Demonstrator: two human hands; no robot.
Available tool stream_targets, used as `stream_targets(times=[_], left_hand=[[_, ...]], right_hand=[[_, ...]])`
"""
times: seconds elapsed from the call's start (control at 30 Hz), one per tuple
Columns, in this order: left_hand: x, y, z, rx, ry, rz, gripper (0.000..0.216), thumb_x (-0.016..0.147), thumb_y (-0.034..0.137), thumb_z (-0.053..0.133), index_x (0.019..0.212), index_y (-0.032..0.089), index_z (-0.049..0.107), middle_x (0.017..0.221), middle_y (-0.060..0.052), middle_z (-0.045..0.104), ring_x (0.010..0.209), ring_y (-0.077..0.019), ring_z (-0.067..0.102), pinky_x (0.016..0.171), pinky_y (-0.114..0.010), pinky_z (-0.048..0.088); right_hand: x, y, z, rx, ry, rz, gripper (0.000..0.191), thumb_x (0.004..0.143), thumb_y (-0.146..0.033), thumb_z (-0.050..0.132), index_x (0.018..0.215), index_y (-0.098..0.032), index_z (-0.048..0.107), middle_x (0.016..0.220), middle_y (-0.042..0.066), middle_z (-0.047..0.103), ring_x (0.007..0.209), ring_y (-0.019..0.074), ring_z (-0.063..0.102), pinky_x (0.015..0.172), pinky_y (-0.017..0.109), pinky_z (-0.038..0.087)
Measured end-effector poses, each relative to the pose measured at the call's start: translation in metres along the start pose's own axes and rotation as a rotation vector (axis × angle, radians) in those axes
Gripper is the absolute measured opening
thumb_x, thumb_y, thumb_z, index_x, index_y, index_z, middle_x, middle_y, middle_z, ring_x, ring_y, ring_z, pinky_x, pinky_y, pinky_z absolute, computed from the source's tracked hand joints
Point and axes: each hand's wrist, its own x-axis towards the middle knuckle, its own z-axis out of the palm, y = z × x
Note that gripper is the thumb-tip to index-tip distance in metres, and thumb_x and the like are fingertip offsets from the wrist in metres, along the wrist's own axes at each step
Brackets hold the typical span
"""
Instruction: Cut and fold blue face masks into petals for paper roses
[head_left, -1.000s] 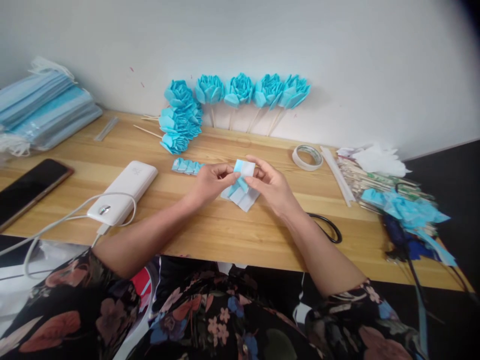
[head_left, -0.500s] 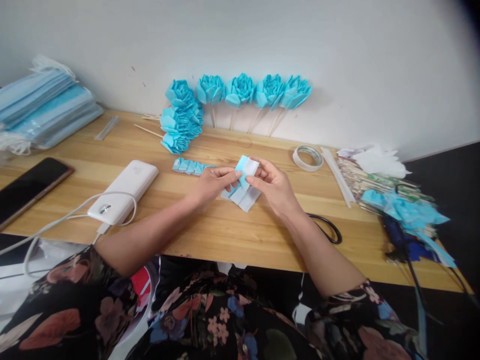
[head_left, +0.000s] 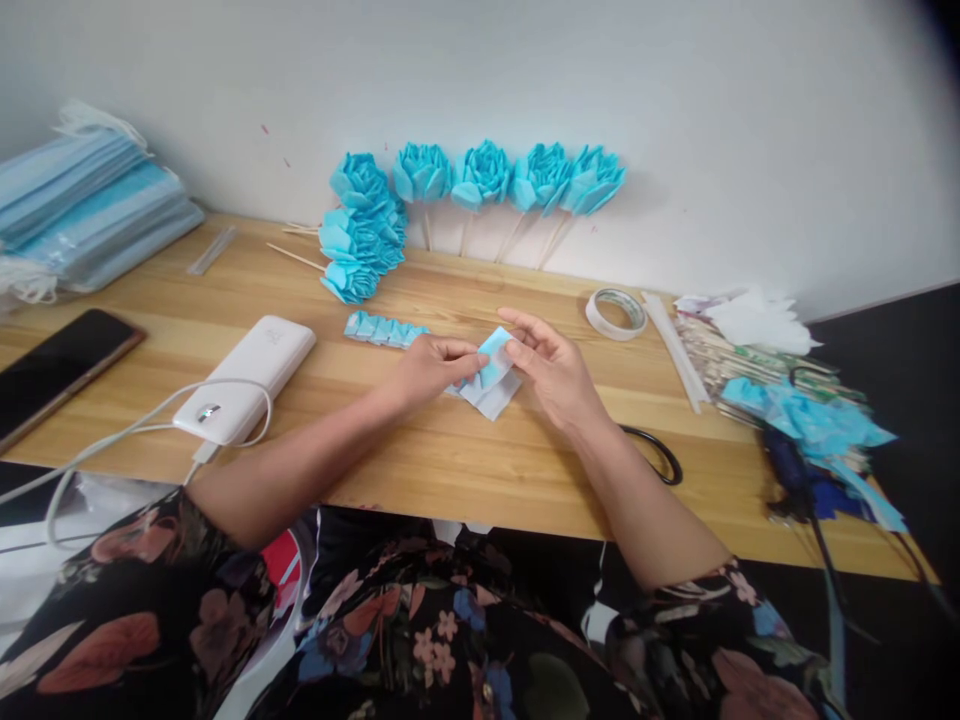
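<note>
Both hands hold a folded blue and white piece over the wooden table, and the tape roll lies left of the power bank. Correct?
One thing is wrong: the head view shows the tape roll right of the power bank, beyond the right hand. It and the left hand do hold the folded piece over the table.

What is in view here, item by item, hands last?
blue folded piece: one, light blue, pinched between both hands
cut squares: pile, white and blue, under the hands
pleated strip: one, blue, left of the hands
paper flowers: several, blue, along the wall
power bank: one, white, cabled, left
phone: one, black, far left
face masks: one stack, blue, far-left corner
tape roll: one, whitish, right of the hands
black handle loop: one, black, by the right forearm
sticks and scraps: heap, mixed, right edge
table: one, light wood, under everything
left hand: fingers pinch the piece
right hand: fingers pinch the piece
</note>
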Motion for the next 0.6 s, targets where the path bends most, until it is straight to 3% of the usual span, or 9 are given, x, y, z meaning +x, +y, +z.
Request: stream_targets(times=[0.1, 0.3, 0.6], left_hand=[[-0.0015, 0.0008, 0.0016, 0.047, -0.017, 0.045, 0.029, 0.083, 0.037, 0.062, 0.064, 0.016, 0.062, 0.061, 0.001, 0.056, 0.058, -0.0084, 0.045, 0.057, -0.023, 0.036], [-0.0024, -0.0003, 0.0032, 0.071, -0.013, 0.106, 0.032, 0.084, 0.040, 0.060, 0.063, 0.016, 0.061, 0.061, 0.001, 0.056, 0.057, -0.0083, 0.043, 0.054, -0.023, 0.033], [-0.0007, 0.0042, -0.0010, -0.096, 0.027, -0.048, 0.030, 0.083, 0.034, 0.065, 0.060, 0.016, 0.063, 0.056, 0.000, 0.057, 0.055, -0.0091, 0.050, 0.056, -0.022, 0.043]], right_hand=[[-0.0013, -0.0026, 0.0015, 0.009, -0.014, 0.019, 0.044, 0.074, -0.044, 0.080, 0.113, -0.026, 0.070, 0.081, -0.002, 0.063, 0.075, 0.0143, 0.059, 0.073, 0.032, 0.051], [-0.0036, -0.0027, 0.0031, -0.015, 0.024, -0.011, 0.026, 0.072, -0.042, 0.082, 0.080, -0.021, 0.068, 0.073, -0.002, 0.063, 0.066, 0.0113, 0.054, 0.063, 0.028, 0.046], [-0.0032, 0.0022, -0.0011, -0.205, 0.037, -0.153, 0.009, 0.079, -0.030, 0.071, 0.085, -0.023, 0.069, 0.080, -0.001, 0.067, 0.071, 0.0143, 0.058, 0.068, 0.031, 0.049]])
